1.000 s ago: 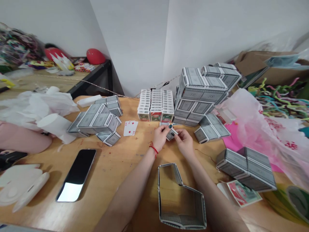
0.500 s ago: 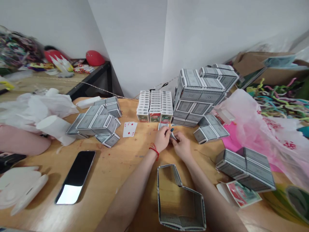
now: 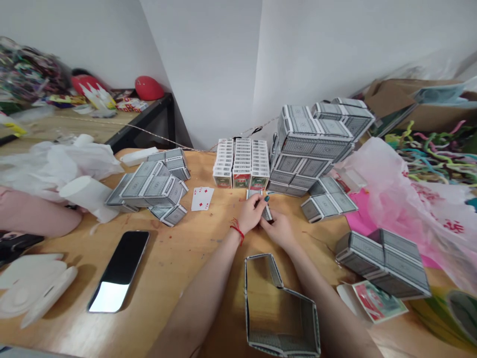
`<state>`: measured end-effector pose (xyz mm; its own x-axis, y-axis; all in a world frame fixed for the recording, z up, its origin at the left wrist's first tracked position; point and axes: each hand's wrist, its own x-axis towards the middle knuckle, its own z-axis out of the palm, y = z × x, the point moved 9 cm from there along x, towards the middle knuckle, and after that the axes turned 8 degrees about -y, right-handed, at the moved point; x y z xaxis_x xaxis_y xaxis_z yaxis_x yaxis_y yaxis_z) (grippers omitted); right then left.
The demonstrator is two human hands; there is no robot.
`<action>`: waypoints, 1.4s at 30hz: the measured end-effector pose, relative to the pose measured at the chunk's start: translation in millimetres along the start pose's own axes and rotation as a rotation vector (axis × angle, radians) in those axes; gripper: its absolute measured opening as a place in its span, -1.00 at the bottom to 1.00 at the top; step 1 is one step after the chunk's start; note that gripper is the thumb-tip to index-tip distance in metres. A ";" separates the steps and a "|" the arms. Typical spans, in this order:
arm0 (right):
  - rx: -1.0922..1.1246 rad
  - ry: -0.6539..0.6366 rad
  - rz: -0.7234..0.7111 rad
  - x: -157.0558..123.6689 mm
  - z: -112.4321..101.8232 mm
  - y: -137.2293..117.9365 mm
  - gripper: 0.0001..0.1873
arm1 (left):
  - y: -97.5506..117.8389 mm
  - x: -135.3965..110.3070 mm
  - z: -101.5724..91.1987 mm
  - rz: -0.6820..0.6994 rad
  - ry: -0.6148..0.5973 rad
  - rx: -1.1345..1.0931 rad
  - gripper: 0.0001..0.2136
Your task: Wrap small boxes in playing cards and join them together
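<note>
- Head view: beyond the hollow frame [image 3: 283,344], the left hand [image 3: 251,214] pinches a patterned card [image 3: 267,214].
- The right hand [image 3: 278,229] touches its near end; whether it grips, I cannot tell.
- The card is probably light, bendy, slick: best held by edges.

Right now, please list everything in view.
Table: one, brown, beneath
Block stack: one, grey, right
Block pile: one, grey, left
Block groups: two, grey, right
Card frame: one, grey, front
Card packs: three rows, white, centre
Face-up cards: apparently two, white, centre
Phone: one, black, left
Paper roll: one, white, left
Plastic bags: several, pale, both sides
Tape roll: one, yellow, right
Cardboard box: one, brown, right
Fuzzy strips: many, multicoloured, right
Clutter: uncounted, mixed colours, rear left
Card piece: one, grey, between hands
Left hand: one, at card piece
Right hand: one, at card piece
</note>
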<state>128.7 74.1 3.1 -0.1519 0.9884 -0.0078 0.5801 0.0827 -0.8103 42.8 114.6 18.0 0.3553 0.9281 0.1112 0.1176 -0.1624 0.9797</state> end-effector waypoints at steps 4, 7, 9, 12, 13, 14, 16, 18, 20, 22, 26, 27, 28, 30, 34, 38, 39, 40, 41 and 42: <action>-0.021 -0.087 -0.009 0.0 5.3 -2.3 -0.85 | 3.1 -2.4 4.2 0.041 -0.055 0.169 -0.83; -0.034 -0.098 -0.019 0.2 4.6 -4.4 -0.87 | 5.3 -3.1 3.0 0.053 -0.048 0.230 -0.84; -0.043 -0.090 -0.031 0.4 3.8 -4.8 -0.86 | 6.1 -2.3 2.3 0.051 -0.048 0.226 -0.85; -0.040 -0.088 -0.060 0.4 4.7 -4.8 -0.82 | 4.7 -0.2 3.0 0.025 -0.080 0.156 -0.85; -0.034 -0.086 -0.074 0.3 5.1 -5.4 -0.82 | 3.8 0.3 3.4 0.013 -0.096 0.119 -0.84; -0.027 -0.084 -0.089 0.1 5.5 -6.4 -0.82 | 2.9 0.6 3.8 0.000 -0.112 0.077 -0.82; -0.007 -0.067 -0.125 -0.5 5.0 -10.0 -0.82 | 0.9 0.5 4.8 -0.026 -0.140 -0.020 -0.79; 0.017 -0.037 -0.157 -1.4 3.0 -14.2 -0.81 | -0.7 -0.1 5.6 -0.048 -0.154 -0.121 -0.75; 0.054 -0.021 -0.160 -1.5 1.4 -15.2 -0.78 | -2.5 -0.2 4.4 -0.067 -0.131 -0.218 -0.72; 0.101 -0.021 -0.124 -0.3 0.6 -10.8 -0.73 | -4.5 0.5 -0.4 -0.073 -0.065 -0.288 -0.72; 0.260 0.012 -0.015 2.9 -4.1 4.7 -0.64 | -7.8 2.6 -9.8 -0.053 0.051 -0.304 -0.75; 0.313 0.021 -0.003 3.3 -5.4 6.6 -0.61 | -8.0 2.6 -10.8 -0.044 0.062 -0.275 -0.75; 0.366 0.025 0.002 3.6 -6.3 7.0 -0.58 | -7.6 2.2 -11.6 -0.037 0.068 -0.225 -0.75; 0.444 0.029 -0.001 3.3 -8.2 4.6 -0.54 | -4.4 -0.3 -13.2 -0.019 0.083 -0.070 -0.77; 0.480 0.065 0.036 -0.2 -13.2 1.4 -0.44 | 8.2 -7.0 -11.5 0.019 0.076 0.245 -0.76; 0.385 0.153 0.103 -4.7 -18.6 6.5 -0.38 | 10.9 -8.8 -6.9 0.014 0.043 0.282 -0.71; 0.351 0.183 0.106 -5.6 -20.3 7.0 -0.38 | 9.2 -8.7 -6.9 0.000 0.051 0.270 -0.70; 0.328 0.213 0.104 -6.3 -21.9 7.3 -0.39 | 7.0 -8.7 -7.0 -0.018 0.063 0.263 -0.68; 0.319 0.237 0.100 -6.9 -22.8 7.6 -0.41 | 4.5 -8.8 -7.3 -0.039 0.078 0.264 -0.67; 0.324 0.253 0.098 -7.1 -23.0 8.1 -0.43 | 2.3 -9.0 -7.5 -0.058 0.092 0.275 -0.66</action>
<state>152.8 70.7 10.0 0.1161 0.9931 0.0173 0.2940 -0.0178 -0.9556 32.9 108.3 20.5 0.2564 0.9630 0.0837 0.3867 -0.1815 0.9042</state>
